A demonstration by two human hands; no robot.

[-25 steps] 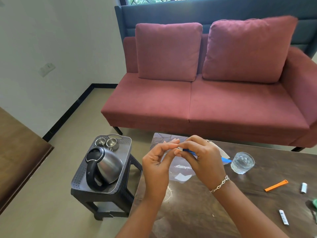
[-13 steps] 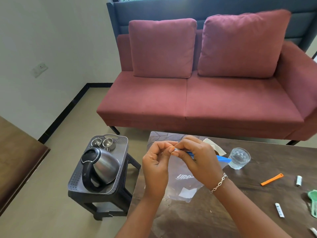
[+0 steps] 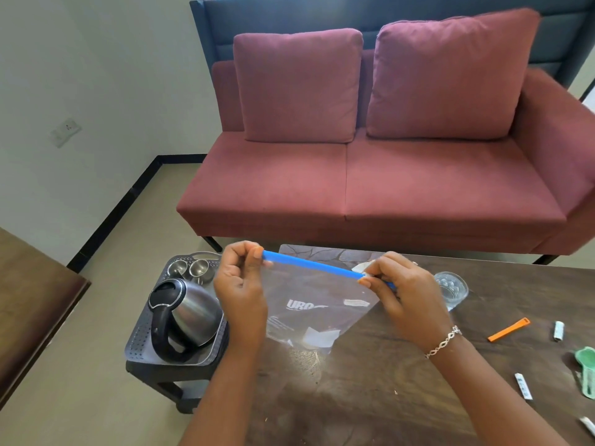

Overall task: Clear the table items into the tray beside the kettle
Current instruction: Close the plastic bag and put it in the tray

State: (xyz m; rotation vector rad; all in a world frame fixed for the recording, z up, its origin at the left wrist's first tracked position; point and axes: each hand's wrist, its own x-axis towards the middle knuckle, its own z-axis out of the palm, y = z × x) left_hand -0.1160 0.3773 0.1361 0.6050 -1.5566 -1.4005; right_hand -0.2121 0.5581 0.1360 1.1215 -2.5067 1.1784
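A clear zip bag (image 3: pixel 315 310) with a blue seal strip hangs above the dark wooden table (image 3: pixel 418 381), with paper scraps inside. My left hand (image 3: pixel 240 281) pinches the strip's left end. My right hand (image 3: pixel 402 291) pinches the strip near its right end. Left of the table, a grey perforated tray (image 3: pixel 138 339) sits on a black stool. On the tray stand a steel kettle (image 3: pixel 186 313) and two small steel cups (image 3: pixel 190 268). On the table lie a glass (image 3: pixel 450 289), an orange clip (image 3: pixel 508 329), small white sachets (image 3: pixel 523 386) and a green scoop (image 3: pixel 587 371).
A red sofa (image 3: pixel 370 188) with two cushions stands behind the table. A brown wooden surface (image 3: pixel 29 300) juts in at the left edge. Beige floor lies between the stool and the wall.
My hands have drawn apart along the blue strip, left hand going left and right hand going right. The bag now hangs spread between them.
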